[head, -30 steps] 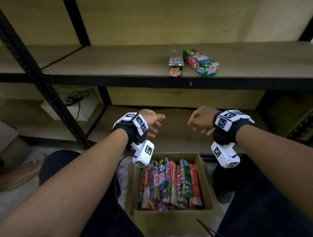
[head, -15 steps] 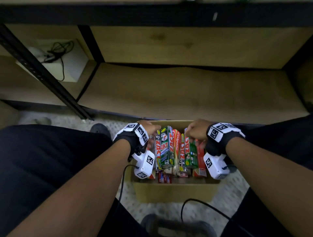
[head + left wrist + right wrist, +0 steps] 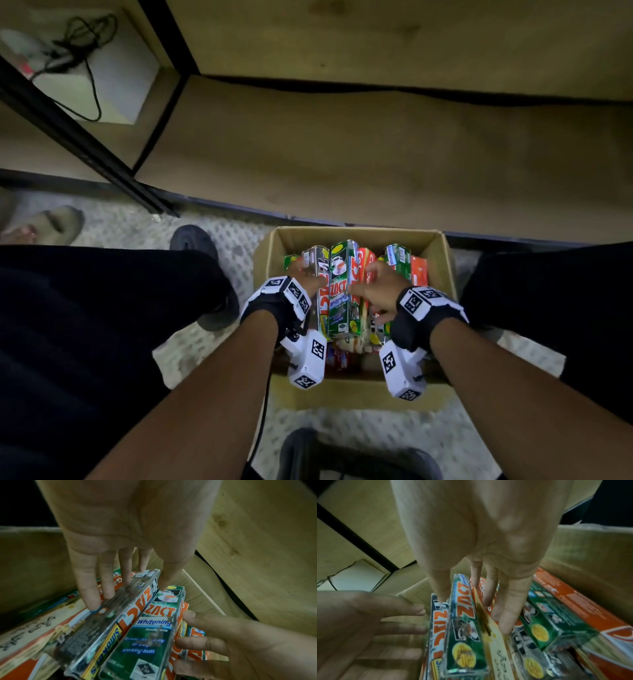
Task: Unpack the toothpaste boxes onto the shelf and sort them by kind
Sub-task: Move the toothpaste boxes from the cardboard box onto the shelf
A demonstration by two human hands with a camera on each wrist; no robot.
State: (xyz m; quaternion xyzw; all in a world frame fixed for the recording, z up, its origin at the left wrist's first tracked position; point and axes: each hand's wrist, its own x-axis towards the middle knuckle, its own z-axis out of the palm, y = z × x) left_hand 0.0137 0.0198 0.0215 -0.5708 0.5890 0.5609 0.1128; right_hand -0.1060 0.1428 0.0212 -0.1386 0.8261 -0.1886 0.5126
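An open cardboard carton (image 3: 356,233) on the floor holds several toothpaste boxes standing on edge. My left hand (image 3: 308,282) reaches into its left half. Its straight fingers (image 3: 91,599) lie down the left face of a silver-black Zact box (image 3: 109,622), with the thumb in the groove on the other side. My right hand (image 3: 373,286) reaches in beside it, straddling the green Zact Whitening box (image 3: 462,622). Its thumb is on the left and its straight fingers (image 3: 503,622) are down the right, against orange and cream boxes. Neither box is lifted.
The bare wooden lower shelf board (image 3: 376,154) lies just beyond the carton. A black upright post (image 3: 85,144) and a white box with cables (image 3: 102,78) are at far left. My dark-trousered legs flank the carton, a sandal (image 3: 44,222) lies left, and a dark stool (image 3: 342,452) is below.
My view has tipped down from the upper shelf to the carton. Both hands have dropped from in front of the shelf into the carton and spread their fingers among the boxes.
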